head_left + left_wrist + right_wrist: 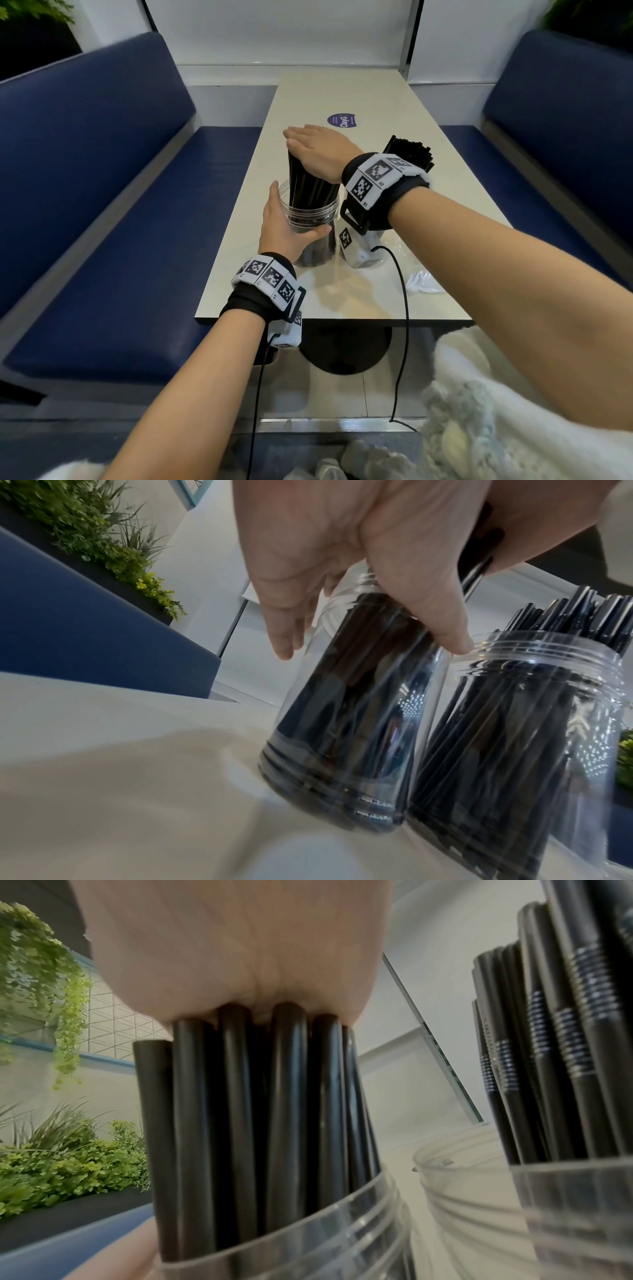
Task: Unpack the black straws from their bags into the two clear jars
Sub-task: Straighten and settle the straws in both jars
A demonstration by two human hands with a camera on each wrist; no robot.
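At frame centre, your left hand [279, 226] is gripping the near jar [310, 219] on the bench [359, 301] to steady it while your flat, released right hand [317, 149] is apparently tamping the black straws [308, 186] level; the second jar [534, 723] stands alongside, filled.

Our left hand [284, 226] cupped the near clear jar [310, 219] on the table [376, 102] while our right hand [317, 150] pressed flat on its black straws [308, 185]; the second jar's straws [411, 150] stood behind our right wrist
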